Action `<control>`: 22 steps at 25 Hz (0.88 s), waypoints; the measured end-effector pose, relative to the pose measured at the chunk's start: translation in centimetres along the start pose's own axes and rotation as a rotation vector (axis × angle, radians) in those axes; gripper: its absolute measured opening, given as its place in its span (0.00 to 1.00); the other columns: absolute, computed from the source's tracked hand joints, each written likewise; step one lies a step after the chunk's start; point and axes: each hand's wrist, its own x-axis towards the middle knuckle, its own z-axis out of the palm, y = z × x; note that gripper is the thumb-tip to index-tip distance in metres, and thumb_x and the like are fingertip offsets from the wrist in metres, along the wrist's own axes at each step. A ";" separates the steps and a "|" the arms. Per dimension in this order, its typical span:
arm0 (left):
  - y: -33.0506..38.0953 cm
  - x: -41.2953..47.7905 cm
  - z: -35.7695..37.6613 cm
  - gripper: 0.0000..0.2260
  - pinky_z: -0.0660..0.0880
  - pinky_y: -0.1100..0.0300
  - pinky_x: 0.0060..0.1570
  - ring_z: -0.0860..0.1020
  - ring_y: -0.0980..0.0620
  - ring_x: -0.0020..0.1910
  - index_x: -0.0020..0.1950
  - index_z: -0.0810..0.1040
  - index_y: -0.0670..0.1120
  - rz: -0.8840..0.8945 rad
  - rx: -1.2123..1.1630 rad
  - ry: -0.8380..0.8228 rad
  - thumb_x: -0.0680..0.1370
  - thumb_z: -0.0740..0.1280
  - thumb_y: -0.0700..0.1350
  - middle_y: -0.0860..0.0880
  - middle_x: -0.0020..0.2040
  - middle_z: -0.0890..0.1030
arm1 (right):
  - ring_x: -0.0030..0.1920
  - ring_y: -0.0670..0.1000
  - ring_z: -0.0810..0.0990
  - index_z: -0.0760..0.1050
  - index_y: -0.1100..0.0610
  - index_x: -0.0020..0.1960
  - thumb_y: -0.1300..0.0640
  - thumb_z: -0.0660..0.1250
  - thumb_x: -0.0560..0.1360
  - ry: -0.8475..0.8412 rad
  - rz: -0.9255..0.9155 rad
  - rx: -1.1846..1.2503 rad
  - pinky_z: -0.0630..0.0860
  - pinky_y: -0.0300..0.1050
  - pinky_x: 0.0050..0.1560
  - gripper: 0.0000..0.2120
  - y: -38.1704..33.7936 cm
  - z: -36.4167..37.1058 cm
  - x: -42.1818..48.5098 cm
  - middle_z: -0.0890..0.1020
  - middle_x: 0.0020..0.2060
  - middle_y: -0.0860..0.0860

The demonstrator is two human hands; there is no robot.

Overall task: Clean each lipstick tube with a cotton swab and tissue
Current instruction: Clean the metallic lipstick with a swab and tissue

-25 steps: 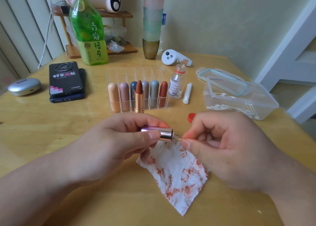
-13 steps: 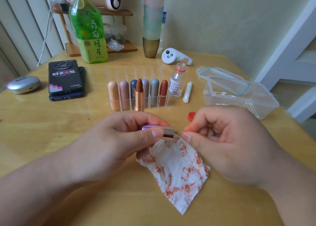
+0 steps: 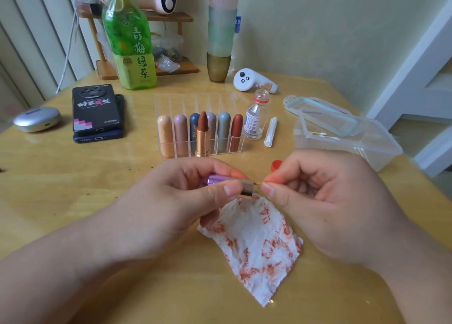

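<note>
One head-worn view looks forward and down, close over the table [image 3: 61, 176].

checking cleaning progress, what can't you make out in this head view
Head view:
- cotton swab: only a thin dark tip shows at the mouth of the purple tube; the right hand hides the rest
- tube's inside: mouth turned sideways, left hand wraps the barrel
- red cap: mostly behind the right hand
- label on the small bottle: too small to read

Left hand [image 3: 176, 201]: grips purple-and-silver metal lipstick tube [image 3: 221, 179], held level.
Right hand [image 3: 325, 201]: pinches thin swab stick [image 3: 257, 183] at the tube's open end.
Red-stained white tissue [image 3: 256, 245]: lies on yellow wooden table [image 3: 73, 176], beneath both hands.
</note>
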 end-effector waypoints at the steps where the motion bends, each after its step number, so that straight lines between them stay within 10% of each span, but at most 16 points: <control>1: 0.0 0.0 0.0 0.12 0.70 0.62 0.32 0.69 0.51 0.32 0.49 0.85 0.44 0.003 -0.002 0.001 0.71 0.71 0.50 0.46 0.35 0.74 | 0.29 0.56 0.76 0.81 0.53 0.40 0.55 0.73 0.70 -0.029 0.032 -0.007 0.74 0.53 0.28 0.02 0.1 0.0 0.0 0.80 0.29 0.54; 8: -0.4 -0.1 0.6 0.14 0.69 0.58 0.35 0.69 0.48 0.34 0.50 0.84 0.44 -0.019 0.034 -0.018 0.72 0.71 0.52 0.40 0.40 0.75 | 0.29 0.49 0.76 0.82 0.54 0.39 0.59 0.74 0.69 -0.164 0.050 0.174 0.72 0.38 0.31 0.02 -0.1 -0.5 0.0 0.81 0.29 0.52; 16: -0.4 -0.2 0.6 0.14 0.69 0.58 0.35 0.70 0.49 0.34 0.50 0.84 0.43 -0.011 0.021 -0.018 0.72 0.71 0.51 0.40 0.40 0.76 | 0.30 0.57 0.76 0.81 0.53 0.40 0.56 0.73 0.68 -0.122 0.085 0.022 0.74 0.51 0.30 0.02 0.0 -0.2 -0.1 0.80 0.29 0.56; 22: -0.4 -0.2 0.5 0.14 0.70 0.54 0.38 0.72 0.48 0.35 0.50 0.84 0.45 -0.009 0.078 0.002 0.72 0.70 0.53 0.42 0.41 0.78 | 0.30 0.50 0.76 0.81 0.55 0.39 0.60 0.74 0.69 -0.165 0.055 0.160 0.74 0.41 0.31 0.02 -0.3 -0.7 0.0 0.80 0.30 0.55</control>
